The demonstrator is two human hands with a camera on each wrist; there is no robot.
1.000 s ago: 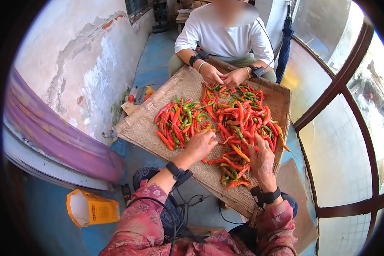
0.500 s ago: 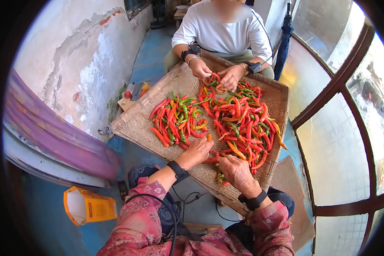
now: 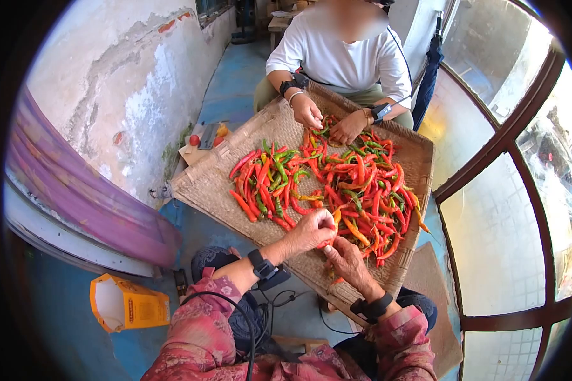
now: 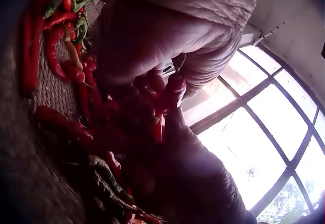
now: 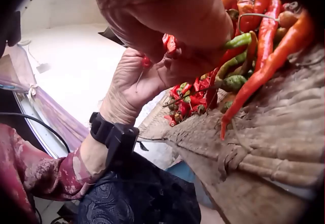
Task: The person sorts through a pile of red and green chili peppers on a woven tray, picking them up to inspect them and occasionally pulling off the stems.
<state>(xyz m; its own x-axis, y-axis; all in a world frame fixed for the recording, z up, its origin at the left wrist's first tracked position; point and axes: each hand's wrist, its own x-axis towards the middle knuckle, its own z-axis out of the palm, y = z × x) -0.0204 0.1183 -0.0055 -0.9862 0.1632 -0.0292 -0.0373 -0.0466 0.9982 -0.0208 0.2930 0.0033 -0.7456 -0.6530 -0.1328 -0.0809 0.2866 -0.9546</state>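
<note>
Red, glossy, tapering peppers (image 3: 361,170) on woven tray (image 3: 200,183)

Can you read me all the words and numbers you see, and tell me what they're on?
No words or numbers can be read clearly.
Open-topped orange cardboard box with a white inside: small dark printing, too blurred to read.
Black wristbands: no text I can make out.
Long red and green chili peppers on the woven tan tray: no labels visible.
</note>
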